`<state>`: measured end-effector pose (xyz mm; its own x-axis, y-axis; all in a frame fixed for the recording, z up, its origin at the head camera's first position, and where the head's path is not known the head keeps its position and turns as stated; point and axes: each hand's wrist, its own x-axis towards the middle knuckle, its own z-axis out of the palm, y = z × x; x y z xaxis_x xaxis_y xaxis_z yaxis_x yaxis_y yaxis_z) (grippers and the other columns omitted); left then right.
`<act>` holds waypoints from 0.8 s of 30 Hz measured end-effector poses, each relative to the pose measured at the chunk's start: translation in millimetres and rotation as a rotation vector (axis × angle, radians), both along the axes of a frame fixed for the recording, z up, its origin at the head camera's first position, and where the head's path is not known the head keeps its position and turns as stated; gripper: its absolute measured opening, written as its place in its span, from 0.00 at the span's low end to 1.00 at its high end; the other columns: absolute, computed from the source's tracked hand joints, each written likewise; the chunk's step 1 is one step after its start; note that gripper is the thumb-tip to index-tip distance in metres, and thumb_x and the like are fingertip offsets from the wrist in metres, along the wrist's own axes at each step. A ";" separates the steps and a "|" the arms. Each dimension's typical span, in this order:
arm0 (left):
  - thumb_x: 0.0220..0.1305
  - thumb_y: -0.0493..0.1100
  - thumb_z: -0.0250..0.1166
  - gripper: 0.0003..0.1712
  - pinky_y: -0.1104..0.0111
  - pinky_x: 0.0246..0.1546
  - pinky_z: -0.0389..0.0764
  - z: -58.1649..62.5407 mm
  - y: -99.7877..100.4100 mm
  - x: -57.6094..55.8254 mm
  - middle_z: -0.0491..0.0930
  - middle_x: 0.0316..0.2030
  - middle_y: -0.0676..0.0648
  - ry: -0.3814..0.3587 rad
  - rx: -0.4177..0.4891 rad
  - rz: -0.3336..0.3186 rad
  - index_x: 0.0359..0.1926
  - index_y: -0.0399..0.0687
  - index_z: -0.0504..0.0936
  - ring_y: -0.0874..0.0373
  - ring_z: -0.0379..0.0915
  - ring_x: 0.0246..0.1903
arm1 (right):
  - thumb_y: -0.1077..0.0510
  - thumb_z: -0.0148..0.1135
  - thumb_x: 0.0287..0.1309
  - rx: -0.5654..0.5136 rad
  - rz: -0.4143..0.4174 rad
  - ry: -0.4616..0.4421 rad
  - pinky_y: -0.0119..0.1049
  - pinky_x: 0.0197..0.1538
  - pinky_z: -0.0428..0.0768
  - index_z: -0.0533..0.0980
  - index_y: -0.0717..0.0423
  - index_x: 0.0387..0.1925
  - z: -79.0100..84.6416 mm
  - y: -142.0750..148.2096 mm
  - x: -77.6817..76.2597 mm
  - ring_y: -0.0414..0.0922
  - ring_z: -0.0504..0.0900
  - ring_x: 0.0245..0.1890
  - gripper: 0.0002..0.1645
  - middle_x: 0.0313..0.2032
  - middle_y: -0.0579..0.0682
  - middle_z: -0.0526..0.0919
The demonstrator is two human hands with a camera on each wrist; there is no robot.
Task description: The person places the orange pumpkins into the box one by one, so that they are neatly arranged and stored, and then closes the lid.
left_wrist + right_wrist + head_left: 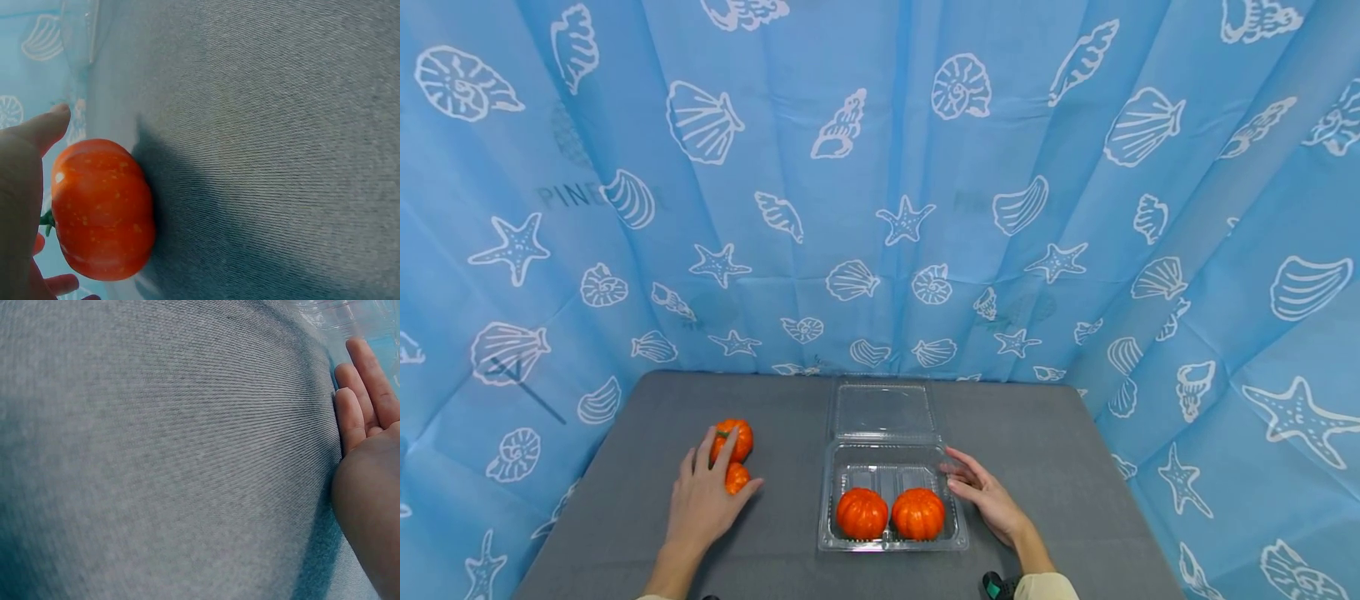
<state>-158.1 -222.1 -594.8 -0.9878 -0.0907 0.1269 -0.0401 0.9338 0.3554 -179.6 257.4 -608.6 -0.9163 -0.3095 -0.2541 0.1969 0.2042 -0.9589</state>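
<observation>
Over two small orange pumpkins on the left of the table is my left hand (703,500), its fingers spread. The farther pumpkin (742,442) is partly behind the fingers, and the nearer pumpkin (737,477) lies between thumb and forefinger. In the left wrist view a pumpkin (103,209) with a green stem rests on the table beside the thumb. My right hand (992,500) is at the right side of a clear plastic clamshell box (826,517), fingers extended along its wall. Inside the box's front half sit a left pumpkin (862,513) and a right pumpkin (918,513).
The box's clear lid (883,408) lies folded back, away from me. Grey cloth covers the table (1037,433). A blue curtain (880,208) with white shells hangs behind and along both sides. A dark strap (996,586) shows at the right wrist.
</observation>
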 end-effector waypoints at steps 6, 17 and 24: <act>0.58 0.69 0.70 0.56 0.31 0.51 0.71 -1.5 -3.7 1.5 0.46 0.79 0.35 -0.042 0.017 0.007 0.80 0.61 0.54 0.24 0.62 0.62 | 0.52 0.57 0.74 0.003 -0.006 -0.003 0.56 0.73 0.67 0.55 0.47 0.79 0.1 -0.3 -0.6 0.61 0.65 0.74 0.38 0.74 0.62 0.67; 0.59 0.61 0.72 0.55 0.34 0.52 0.73 -0.7 -3.0 4.0 0.48 0.77 0.33 -0.127 0.100 0.016 0.81 0.56 0.53 0.26 0.65 0.59 | 0.53 0.56 0.75 0.004 -0.007 -0.011 0.57 0.73 0.67 0.55 0.47 0.79 0.0 -1.0 0.2 0.61 0.64 0.74 0.38 0.74 0.62 0.67; 0.58 0.58 0.72 0.53 0.36 0.49 0.75 5.5 -2.8 4.4 0.56 0.73 0.31 -0.044 0.106 0.011 0.79 0.50 0.57 0.28 0.68 0.55 | 0.53 0.56 0.75 0.003 -0.013 -0.012 0.58 0.73 0.66 0.55 0.48 0.79 1.2 -2.0 0.3 0.61 0.64 0.74 0.38 0.74 0.62 0.67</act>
<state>-153.7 -225.0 -589.4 -0.9910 -0.1127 0.0728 -0.0682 0.8905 0.4499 -179.3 255.5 -607.3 -0.9171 -0.2967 -0.2662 0.2115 0.2039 -0.9559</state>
